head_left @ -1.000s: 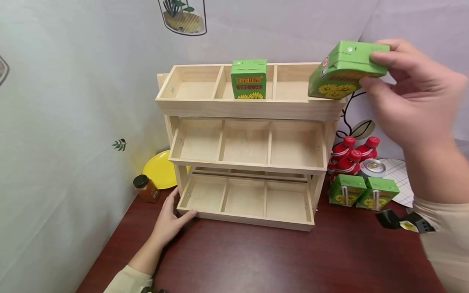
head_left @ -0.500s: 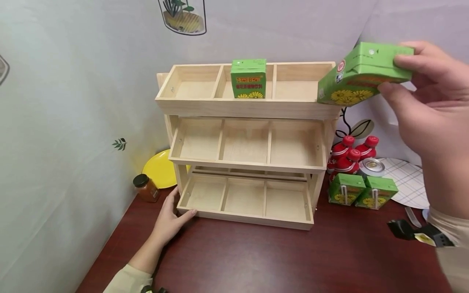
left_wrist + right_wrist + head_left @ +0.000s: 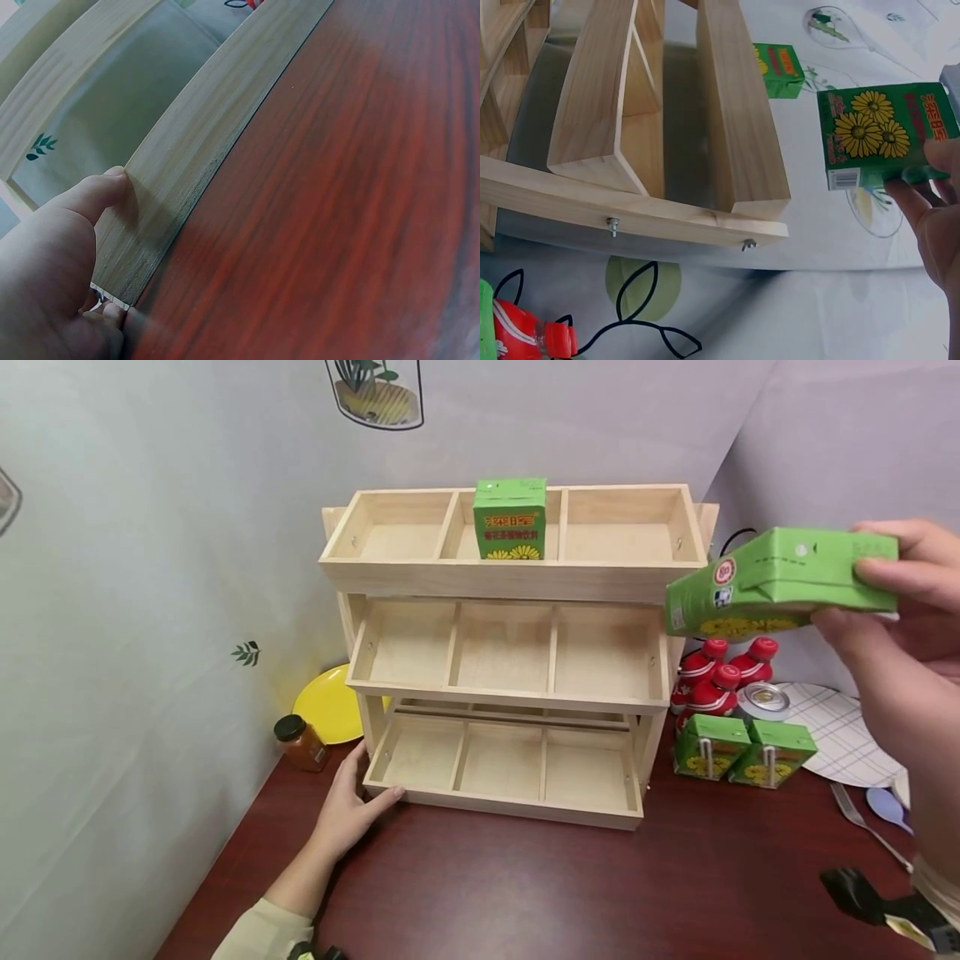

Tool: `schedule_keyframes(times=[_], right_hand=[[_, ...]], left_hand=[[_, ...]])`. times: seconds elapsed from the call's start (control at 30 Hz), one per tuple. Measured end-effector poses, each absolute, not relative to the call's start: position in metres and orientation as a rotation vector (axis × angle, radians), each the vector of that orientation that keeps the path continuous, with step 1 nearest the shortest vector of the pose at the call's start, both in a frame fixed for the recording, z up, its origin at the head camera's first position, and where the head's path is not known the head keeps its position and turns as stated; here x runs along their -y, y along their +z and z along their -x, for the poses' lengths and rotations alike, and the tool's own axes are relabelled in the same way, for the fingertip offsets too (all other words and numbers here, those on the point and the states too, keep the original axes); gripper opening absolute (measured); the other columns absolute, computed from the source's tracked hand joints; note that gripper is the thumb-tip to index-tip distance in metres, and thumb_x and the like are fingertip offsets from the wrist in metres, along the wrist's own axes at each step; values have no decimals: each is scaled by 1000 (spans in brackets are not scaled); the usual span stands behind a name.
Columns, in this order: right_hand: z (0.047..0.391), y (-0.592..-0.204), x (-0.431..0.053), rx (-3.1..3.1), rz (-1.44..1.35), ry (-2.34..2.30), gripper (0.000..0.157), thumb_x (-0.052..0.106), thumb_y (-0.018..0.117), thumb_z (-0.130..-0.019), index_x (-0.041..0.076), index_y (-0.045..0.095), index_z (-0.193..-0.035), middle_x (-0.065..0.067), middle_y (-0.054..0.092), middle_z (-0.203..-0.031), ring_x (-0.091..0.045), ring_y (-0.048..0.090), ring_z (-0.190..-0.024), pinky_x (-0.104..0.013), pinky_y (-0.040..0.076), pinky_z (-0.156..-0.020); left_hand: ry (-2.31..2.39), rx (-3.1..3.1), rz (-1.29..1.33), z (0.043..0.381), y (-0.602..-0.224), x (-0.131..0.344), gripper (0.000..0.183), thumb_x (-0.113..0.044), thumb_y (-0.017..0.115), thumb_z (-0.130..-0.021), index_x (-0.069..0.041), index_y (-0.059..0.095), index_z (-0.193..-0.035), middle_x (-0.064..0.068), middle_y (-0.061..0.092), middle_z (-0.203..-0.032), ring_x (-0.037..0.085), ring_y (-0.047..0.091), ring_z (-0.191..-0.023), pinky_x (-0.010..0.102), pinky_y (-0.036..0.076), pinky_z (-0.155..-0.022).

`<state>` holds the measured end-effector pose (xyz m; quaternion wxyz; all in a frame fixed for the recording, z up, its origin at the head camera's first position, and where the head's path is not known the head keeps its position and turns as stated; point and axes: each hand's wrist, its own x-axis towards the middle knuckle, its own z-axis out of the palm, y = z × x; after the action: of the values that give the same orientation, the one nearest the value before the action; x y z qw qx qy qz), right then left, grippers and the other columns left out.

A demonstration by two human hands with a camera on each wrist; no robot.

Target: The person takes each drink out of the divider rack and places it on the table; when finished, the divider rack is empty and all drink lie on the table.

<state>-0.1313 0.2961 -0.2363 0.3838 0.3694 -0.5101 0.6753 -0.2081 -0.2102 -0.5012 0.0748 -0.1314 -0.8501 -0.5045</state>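
My right hand [image 3: 911, 602] grips a green drink carton [image 3: 802, 581] by its top end, off to the right of the wooden rack. In the right wrist view the yellow flowers on that carton [image 3: 877, 135] face the camera, clear of the rack's end. Down at the bottom tier's left front corner, my left hand [image 3: 347, 806] holds the wooden rack [image 3: 510, 581], thumb over the front board. The left wrist view shows this thumb against the board [image 3: 187, 142]. Another green carton [image 3: 510, 522] stands upright in the top tier's middle compartment.
Right of the rack stand two green cartons [image 3: 772, 756], red-capped bottles [image 3: 712, 693], a can [image 3: 763, 700] and a checked plate [image 3: 832, 735]. A fork [image 3: 862, 818] and a blue spoon [image 3: 887, 808] lie nearby. At left are a jar [image 3: 300, 743] and a yellow plate [image 3: 330, 706].
My right hand has moved right and down with the carton, away from the top tier's right compartment. The left hand keeps its place on the rack.
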Motion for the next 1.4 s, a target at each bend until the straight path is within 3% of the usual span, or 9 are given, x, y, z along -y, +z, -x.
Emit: schedule_keyframes(times=[0.2, 0.3, 0.53, 0.67, 0.9, 1.03, 1.27, 1.4], right_hand=[[122, -253, -297, 1273, -950, 1759, 31, -21, 72, -72, -21, 56, -99, -36, 47, -124, -39, 54, -110, -27, 51, -84], [114, -264, -303, 1298, -939, 1786, 32, -22, 71, -72, -23, 56, -100, -38, 48, -124, -39, 54, -111, -27, 51, -84], [101, -287, -315, 1336, -913, 1835, 35, -28, 64, -73, -30, 50, -104, -38, 50, -123, -37, 55, -110, -28, 51, -85], [96, -298, -315, 1311, -922, 1876, 35, -29, 64, -73, -33, 48, -104, -36, 52, -123, -38, 52, -115, -29, 50, -87], [91, -325, -324, 1303, -964, 1899, 35, -32, 60, -73, -34, 48, -106, -41, 50, -122, -43, 49, -117, -32, 51, -86], [87, -336, -325, 1343, -929, 1882, 34, -33, 59, -72, -33, 50, -105, -41, 50, -121, -42, 50, -117, -32, 51, -86], [75, -362, -333, 1558, -627, 1721, 35, -35, 60, -68, -34, 52, -102, -34, 58, -120, -29, 59, -113, -24, 52, -78], [68, -377, -338, 1889, -258, 1427, 40, -32, 66, -66, -25, 60, -105, -22, 64, -118, -20, 60, -113, -18, 51, -77]], left_hand=[[-1513, 2551, 402, 195, -475, 200, 94, -16, 82, -79, -1, 25, -151, 23, 33, -142, 35, 42, -128, 42, 41, -97], [-1524, 2559, 387, 193, -472, 199, 94, -16, 83, -78, -1, 25, -151, 22, 33, -142, 34, 42, -128, 45, 39, -98], [-1537, 2527, 391, 211, -508, 213, 95, -25, 84, -77, -22, 26, -152, 9, 31, -146, 23, 41, -129, 22, 38, -97], [-1528, 2538, 402, 210, -505, 212, 95, -23, 83, -78, -18, 24, -153, 11, 31, -146, 26, 41, -129, 28, 39, -99], [-1544, 2533, 432, 197, -477, 201, 92, -15, 82, -78, -1, 26, -150, 21, 32, -143, 35, 42, -128, 34, 41, -98], [-1520, 2556, 417, 195, -471, 198, 92, -15, 82, -79, 0, 25, -150, 21, 32, -144, 34, 41, -128, 35, 41, -98], [-1561, 2548, 414, 196, -472, 198, 94, -16, 82, -79, -2, 24, -151, 20, 31, -145, 32, 40, -129, 48, 38, -98], [-1566, 2533, 418, 196, -474, 200, 94, -15, 83, -78, -3, 25, -151, 20, 31, -145, 32, 40, -129, 50, 38, -98]])
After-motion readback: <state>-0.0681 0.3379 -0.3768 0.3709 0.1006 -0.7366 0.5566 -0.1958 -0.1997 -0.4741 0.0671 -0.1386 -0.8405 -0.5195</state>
